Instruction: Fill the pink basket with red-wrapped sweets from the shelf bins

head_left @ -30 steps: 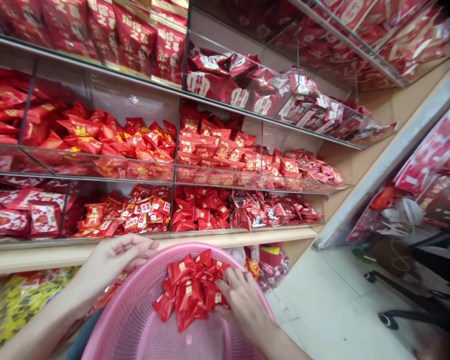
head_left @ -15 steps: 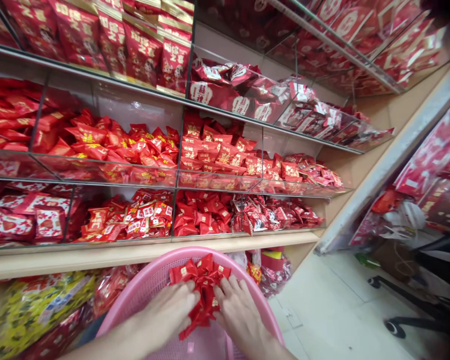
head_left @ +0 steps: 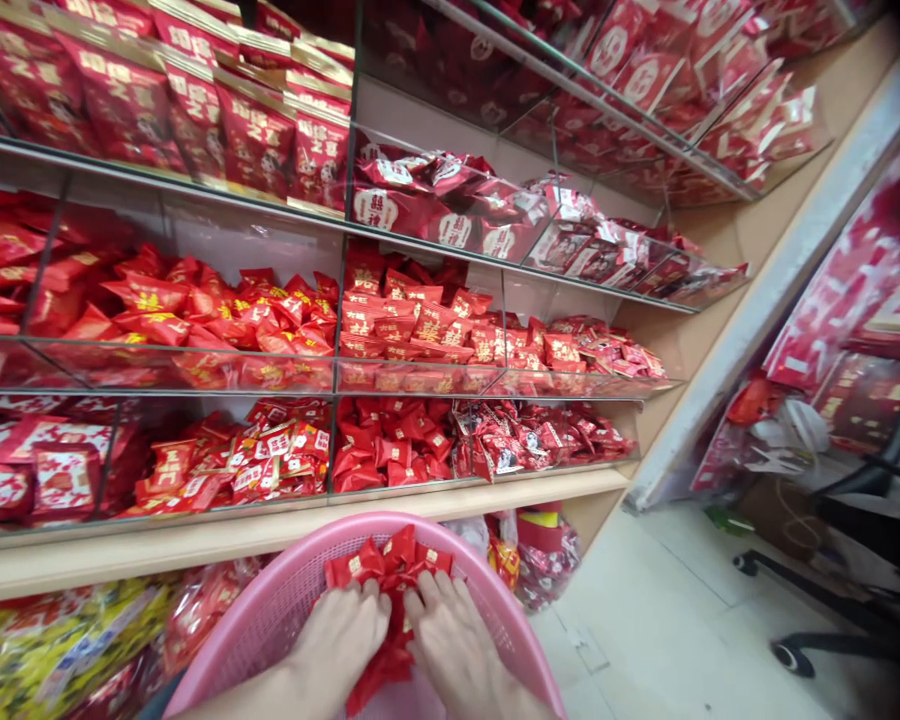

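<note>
A pink plastic basket [head_left: 274, 592] with perforated sides is below me, in front of the shelves. Inside it, a bunch of small red packets [head_left: 396, 558] with pale gold marks is between my hands. My left hand [head_left: 345, 628] has its fingers curled over the left side of the bunch. On the right side, my right hand [head_left: 454, 632] presses its bent fingers against the packets. Both palms face down and away from me, so the fingertips are partly hidden.
Shelves with clear dividers hold many red packets [head_left: 397, 435] and larger red bags [head_left: 255, 125]. A wooden ledge [head_left: 217, 527] runs just behind the basket. Yellow patterned bags [head_left: 60, 640] lie below it on the left. A wheeled chair base [head_left: 802, 645] stands on the right.
The view has shifted a little, so the shelves sit lower and further left. Both hands remain on the red packets inside the basket, with only slight movement.
</note>
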Demonstrator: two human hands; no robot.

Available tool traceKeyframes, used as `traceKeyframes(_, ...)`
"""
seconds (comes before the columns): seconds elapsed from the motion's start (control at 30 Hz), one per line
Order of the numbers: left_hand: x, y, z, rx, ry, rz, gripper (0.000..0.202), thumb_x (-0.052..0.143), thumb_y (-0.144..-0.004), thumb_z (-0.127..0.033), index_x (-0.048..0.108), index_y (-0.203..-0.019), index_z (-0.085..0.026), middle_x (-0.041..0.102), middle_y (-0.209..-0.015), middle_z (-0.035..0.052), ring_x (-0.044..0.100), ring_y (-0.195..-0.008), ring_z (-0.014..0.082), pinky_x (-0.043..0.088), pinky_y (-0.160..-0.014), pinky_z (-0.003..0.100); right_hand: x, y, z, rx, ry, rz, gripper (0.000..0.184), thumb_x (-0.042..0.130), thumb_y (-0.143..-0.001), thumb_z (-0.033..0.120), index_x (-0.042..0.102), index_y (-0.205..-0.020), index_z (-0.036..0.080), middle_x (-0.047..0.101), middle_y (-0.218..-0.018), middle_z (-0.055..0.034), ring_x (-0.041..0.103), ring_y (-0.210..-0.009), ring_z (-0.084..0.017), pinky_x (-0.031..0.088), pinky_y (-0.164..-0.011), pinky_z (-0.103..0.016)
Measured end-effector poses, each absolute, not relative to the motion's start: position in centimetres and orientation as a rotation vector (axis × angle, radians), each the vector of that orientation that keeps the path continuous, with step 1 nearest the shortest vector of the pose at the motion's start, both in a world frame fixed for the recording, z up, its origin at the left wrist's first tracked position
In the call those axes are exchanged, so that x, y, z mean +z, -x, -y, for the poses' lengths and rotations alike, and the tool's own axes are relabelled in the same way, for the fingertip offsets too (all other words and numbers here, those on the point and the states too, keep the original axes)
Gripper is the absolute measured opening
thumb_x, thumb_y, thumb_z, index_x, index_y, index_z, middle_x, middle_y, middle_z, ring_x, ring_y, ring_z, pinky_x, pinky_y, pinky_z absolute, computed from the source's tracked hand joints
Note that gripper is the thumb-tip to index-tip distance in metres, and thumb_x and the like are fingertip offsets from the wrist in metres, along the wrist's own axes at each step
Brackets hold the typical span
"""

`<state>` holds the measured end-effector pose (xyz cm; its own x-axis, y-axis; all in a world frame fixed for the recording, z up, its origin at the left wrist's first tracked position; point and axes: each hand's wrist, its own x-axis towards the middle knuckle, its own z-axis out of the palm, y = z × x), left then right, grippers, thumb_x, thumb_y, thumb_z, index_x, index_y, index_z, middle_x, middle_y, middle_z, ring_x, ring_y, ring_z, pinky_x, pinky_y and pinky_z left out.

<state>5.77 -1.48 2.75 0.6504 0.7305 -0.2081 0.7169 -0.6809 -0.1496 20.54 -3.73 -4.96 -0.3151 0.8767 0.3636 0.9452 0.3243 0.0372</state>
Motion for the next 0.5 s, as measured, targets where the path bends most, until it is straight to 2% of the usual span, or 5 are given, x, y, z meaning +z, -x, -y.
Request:
traceKeyframes(0.07, 2.4, -5.5, 1.4, 0.391, 2.807, 1.223, 0.046, 0.033, -0.08, 0.005, 0.054, -0.119, -0.005, 0.059, -0.119, 0.0228, 0.06, -0.1, 0.0322, 0.05, -0.077, 0.043, -4.8, -20.5, 3.8, -0.364, 1.667, 2.324, 0.029, 0.052, -0.08, 0.013, 0.06, -0.107, 0.016, 0.063, -0.113, -0.0128, 0.058, -0.106, -0.028, 0.046, -0.092, -0.041)
traceKeyframes(0.17, 2.1, -5.1, 1.3, 0.385, 2.826, 1.232, 0.045, 0.03, -0.081, 0.002, 0.056, -0.116, -0.007, 0.062, -0.114, 0.0208, 0.061, -0.096, 0.0316, 0.049, -0.074, 0.043, -4.7, -20.6, 3.9, -0.362, 1.668, 2.334, 0.028, 0.053, -0.079, 0.013, 0.06, -0.106, 0.015, 0.063, -0.112, -0.0135, 0.058, -0.104, -0.028, 0.048, -0.089, -0.041)
traceKeyframes(0.37, 3.5, -3.6, 1.7, 0.28, 2.916, 1.381, 0.025, 0.045, -0.079, -0.011, 0.061, -0.096, -0.016, 0.067, -0.101, 0.0118, 0.062, -0.089, 0.0279, 0.047, -0.074, 0.039, -5.1, -20.9, 4.1, -0.358, 1.651, 2.361, 0.031, 0.054, -0.078, 0.013, 0.059, -0.109, 0.017, 0.062, -0.114, -0.0119, 0.061, -0.098, -0.028, 0.05, -0.084, -0.04)
traceKeyframes(0.5, 4.0, -1.5, 1.7, 0.033, 2.975, 1.603, 0.01, 0.051, -0.077, -0.021, 0.059, -0.081, -0.018, 0.066, -0.092, 0.0092, 0.061, -0.084, 0.0276, 0.044, -0.069, 0.037, -5.1, -20.9, 4.1, -0.363, 1.684, 2.369, 0.031, 0.054, -0.076, 0.01, 0.06, -0.105, 0.019, 0.066, -0.104, -0.0083, 0.064, -0.088, -0.025, 0.051, -0.077, -0.036)
